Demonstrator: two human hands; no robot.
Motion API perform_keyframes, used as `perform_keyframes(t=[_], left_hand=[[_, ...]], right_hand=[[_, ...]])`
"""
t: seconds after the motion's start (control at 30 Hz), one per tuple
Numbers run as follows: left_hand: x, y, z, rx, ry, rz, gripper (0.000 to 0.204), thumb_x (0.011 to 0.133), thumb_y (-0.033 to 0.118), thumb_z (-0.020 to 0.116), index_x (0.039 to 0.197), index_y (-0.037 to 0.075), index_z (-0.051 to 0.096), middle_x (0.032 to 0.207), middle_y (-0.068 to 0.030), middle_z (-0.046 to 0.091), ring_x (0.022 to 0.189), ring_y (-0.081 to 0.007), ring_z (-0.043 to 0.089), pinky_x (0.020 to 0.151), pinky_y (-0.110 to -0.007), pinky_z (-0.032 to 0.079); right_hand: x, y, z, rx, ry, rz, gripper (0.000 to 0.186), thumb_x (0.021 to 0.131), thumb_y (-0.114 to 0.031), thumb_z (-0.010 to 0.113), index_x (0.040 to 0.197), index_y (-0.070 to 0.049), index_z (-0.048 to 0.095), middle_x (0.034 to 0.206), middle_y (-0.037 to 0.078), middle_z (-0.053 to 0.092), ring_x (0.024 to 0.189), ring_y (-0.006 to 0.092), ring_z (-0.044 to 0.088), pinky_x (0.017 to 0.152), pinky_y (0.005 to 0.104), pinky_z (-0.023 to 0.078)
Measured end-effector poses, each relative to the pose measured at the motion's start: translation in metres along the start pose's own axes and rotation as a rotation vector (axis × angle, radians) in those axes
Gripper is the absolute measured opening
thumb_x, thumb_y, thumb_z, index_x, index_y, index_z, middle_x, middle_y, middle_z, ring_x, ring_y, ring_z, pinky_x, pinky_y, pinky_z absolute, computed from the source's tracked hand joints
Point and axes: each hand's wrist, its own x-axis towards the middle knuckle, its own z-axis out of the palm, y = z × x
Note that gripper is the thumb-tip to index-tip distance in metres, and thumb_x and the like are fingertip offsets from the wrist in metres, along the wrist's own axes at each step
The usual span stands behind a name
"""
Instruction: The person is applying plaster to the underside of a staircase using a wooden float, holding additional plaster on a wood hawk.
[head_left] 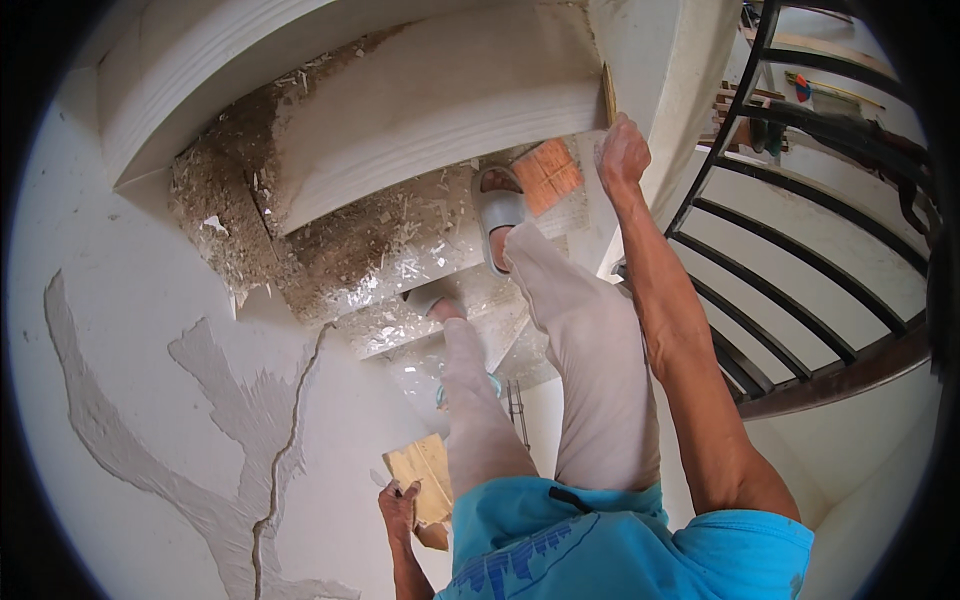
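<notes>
My right hand (623, 155) is closed round a thin tan flat piece (608, 95) seen nearly edge-on. It stands against the wall corner at the right end of an upper stair. Low at the left, my left hand (398, 508) grips the edge of a tan board (422, 475) with a torn-looking lower end. My fingers partly hide that edge. The board is close to the white wall (330, 470). One grey slipper (500, 210) is on a dusty stair, beside an orange tile-like piece (548, 175); the other slipper (425, 298) is a stair lower.
Loose debris and white flakes (350, 260) cover the stairs. A crack (280, 450) runs up the left wall between grey smeared patches (110, 420). On the right is a black metal railing (790, 235) with a brown lower rail. Wooden pieces and tools show beyond it.
</notes>
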Motion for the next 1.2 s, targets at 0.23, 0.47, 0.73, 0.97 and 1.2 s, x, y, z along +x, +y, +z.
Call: perform_keyframes(t=[0.23,0.47,0.73,0.97,1.2], left_hand=[[-0.003,0.005,0.002,-0.079,0.04,-0.02,0.019,0.081,0.006,0.07,0.096,-0.005,0.067,0.085,-0.0062,0.068,0.071,-0.0126,0.06,0.069,-0.028,0.049],[0.005,-0.002,0.001,0.032,0.016,-0.001,0.017,0.081,0.007,0.071,0.092,-0.004,0.066,0.081,-0.0046,0.066,0.067,-0.0119,0.058,0.065,-0.028,0.048],[0.006,0.003,0.009,0.026,0.003,-0.011,0.017,0.081,0.007,0.071,0.092,-0.005,0.067,0.08,-0.0041,0.066,0.067,-0.0113,0.057,0.064,-0.027,0.047],[0.003,0.02,0.007,-0.102,0.016,0.013,0.02,0.081,0.006,0.07,0.097,-0.005,0.067,0.085,-0.0058,0.069,0.071,-0.0126,0.061,0.069,-0.029,0.05],[-0.001,0.019,0.005,-0.122,0.024,0.005,0.021,0.081,0.006,0.071,0.099,-0.004,0.067,0.087,-0.007,0.069,0.071,-0.0141,0.062,0.069,-0.029,0.051]], right_hand=[[0.059,-0.01,0.008,0.084,-0.028,-0.017,0.014,0.08,-0.016,0.06,0.079,-0.002,0.06,0.077,0.021,0.065,0.074,0.0407,0.065,0.065,0.0497,0.05],[0.082,-0.027,-0.004,-0.012,-0.066,-0.069,0.015,0.077,-0.016,0.062,0.08,-0.001,0.06,0.073,0.023,0.063,0.072,0.0437,0.063,0.064,0.0506,0.05],[0.065,-0.048,-0.047,0.033,-0.145,-0.15,0.013,0.075,-0.013,0.06,0.077,-0.001,0.064,0.073,0.021,0.066,0.073,0.0401,0.066,0.066,0.0493,0.051],[0.082,-0.034,-0.03,-0.063,-0.093,0.019,0.014,0.076,-0.014,0.059,0.076,-0.001,0.065,0.074,0.021,0.067,0.073,0.041,0.066,0.065,0.049,0.051],[0.107,-0.043,0.008,0.104,-0.032,-0.027,0.025,0.085,-0.02,0.047,0.069,-0.004,0.058,0.065,0.015,0.063,0.066,0.0357,0.063,0.061,0.0454,0.047]])
